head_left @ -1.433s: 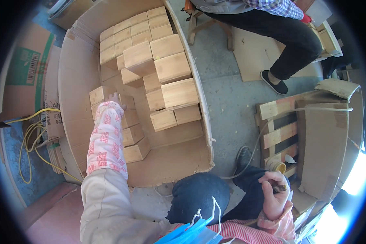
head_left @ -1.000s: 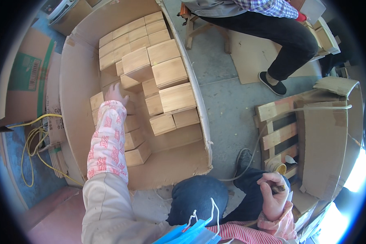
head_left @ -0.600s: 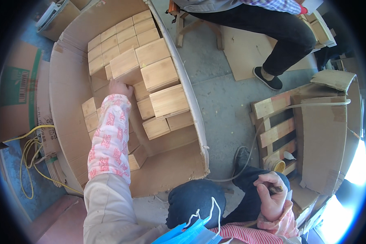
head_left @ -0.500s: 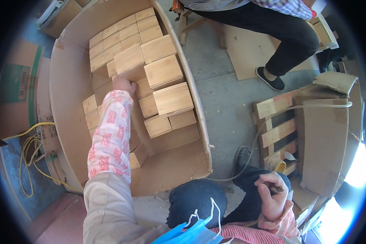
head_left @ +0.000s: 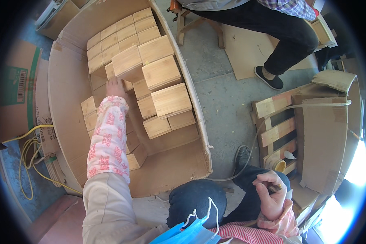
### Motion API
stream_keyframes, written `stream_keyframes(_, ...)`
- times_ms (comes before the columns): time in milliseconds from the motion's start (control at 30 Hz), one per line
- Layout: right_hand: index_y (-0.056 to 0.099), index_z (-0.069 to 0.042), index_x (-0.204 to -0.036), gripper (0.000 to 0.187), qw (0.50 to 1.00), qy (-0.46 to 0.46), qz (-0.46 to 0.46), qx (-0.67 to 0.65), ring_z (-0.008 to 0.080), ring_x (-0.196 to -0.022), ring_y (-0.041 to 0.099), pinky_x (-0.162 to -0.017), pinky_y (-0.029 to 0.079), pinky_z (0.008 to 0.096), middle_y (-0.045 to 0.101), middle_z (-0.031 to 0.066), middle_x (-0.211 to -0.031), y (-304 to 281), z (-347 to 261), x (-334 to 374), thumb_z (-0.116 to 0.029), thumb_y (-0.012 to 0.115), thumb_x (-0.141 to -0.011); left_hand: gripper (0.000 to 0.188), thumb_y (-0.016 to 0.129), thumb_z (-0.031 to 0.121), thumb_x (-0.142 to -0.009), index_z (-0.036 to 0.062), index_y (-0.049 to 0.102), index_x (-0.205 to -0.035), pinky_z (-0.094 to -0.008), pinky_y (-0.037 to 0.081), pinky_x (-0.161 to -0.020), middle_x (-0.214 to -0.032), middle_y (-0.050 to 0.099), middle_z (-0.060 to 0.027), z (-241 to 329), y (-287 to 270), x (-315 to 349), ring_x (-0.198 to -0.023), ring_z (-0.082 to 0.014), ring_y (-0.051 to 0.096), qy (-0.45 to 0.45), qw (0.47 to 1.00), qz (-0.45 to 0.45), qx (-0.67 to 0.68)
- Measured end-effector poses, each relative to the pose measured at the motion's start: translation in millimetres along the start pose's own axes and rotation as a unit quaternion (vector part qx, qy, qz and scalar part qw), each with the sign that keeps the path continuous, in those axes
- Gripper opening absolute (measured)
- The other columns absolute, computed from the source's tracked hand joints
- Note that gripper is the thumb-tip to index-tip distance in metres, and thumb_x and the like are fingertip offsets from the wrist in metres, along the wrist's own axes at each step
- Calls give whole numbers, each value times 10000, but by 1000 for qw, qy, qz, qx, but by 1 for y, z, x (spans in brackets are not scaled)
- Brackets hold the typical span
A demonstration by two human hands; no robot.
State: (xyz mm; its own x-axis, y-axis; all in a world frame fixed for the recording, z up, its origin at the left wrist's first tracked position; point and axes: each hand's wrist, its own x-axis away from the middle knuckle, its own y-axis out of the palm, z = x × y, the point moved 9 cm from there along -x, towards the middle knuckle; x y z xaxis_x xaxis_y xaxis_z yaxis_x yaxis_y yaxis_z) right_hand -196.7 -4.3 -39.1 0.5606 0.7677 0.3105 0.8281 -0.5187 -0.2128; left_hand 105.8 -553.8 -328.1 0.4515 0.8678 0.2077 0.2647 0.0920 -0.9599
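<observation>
Near edge: a blue face mask (head_left: 183,233) beside the wearer's dark-clad knee (head_left: 197,202). To the right, the right hand (head_left: 270,197) has its fingers curled closed around a small brown object (head_left: 275,188), largely hidden in the grip. To the left, the left hand (head_left: 115,86) extends into a large open carton (head_left: 171,179), at the near side of a wooden block (head_left: 128,85); the spread of its fingers, and whether they have hold of anything, cannot be told. Within the carton, a left row of blocks (head_left: 137,157) lies partly beneath the sleeve (head_left: 108,140); stacked blocks (head_left: 171,100) line the right wall; packed blocks (head_left: 127,31) fill the far end. Far right: a seated co-worker (head_left: 268,34).
</observation>
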Motion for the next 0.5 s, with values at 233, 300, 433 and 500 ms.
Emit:
stream_keyframes(233,724,-15,-1189,258,1000,-18,-5,-1,50,-704,495,-657,390,222,700,65,-968,-1,-4,1,66,700,-946,946,945,173,-662,31,482,-1475,-493,387,-1214,-1414,592,-172,4,-8,10,-1375,-360,549,0,998,-40,52)
stream_keyframes(300,725,-17,-1188,260,1000,-23,-7,-3,50,-703,498,-654,389,223,699,63,-960,-1,-6,2,69,698,-944,951,944,173,-658,32,482,-1478,-503,391,-1205,-1381,609,-171,4,-22,19,-1347,-366,568,1,998,-24,57)
stream_keyframes(433,726,-16,-1183,264,999,-27,-8,-17,49,-703,504,-651,389,221,696,50,-943,-2,-10,6,79,696,-939,950,951,183,-645,29,500,-1466,-508,412,-1188,-1360,615,-179,-2,-75,47,-1301,-385,590,31,997,41,62)
stream_keyframes(500,728,-14,-1175,258,999,-34,-3,-30,47,-703,504,-648,386,219,694,41,-937,-3,-11,9,84,698,-939,937,950,187,-642,29,513,-1456,-509,434,-1174,-1356,615,-188,-9,-106,68,-1288,-389,596,32,996,39,74)
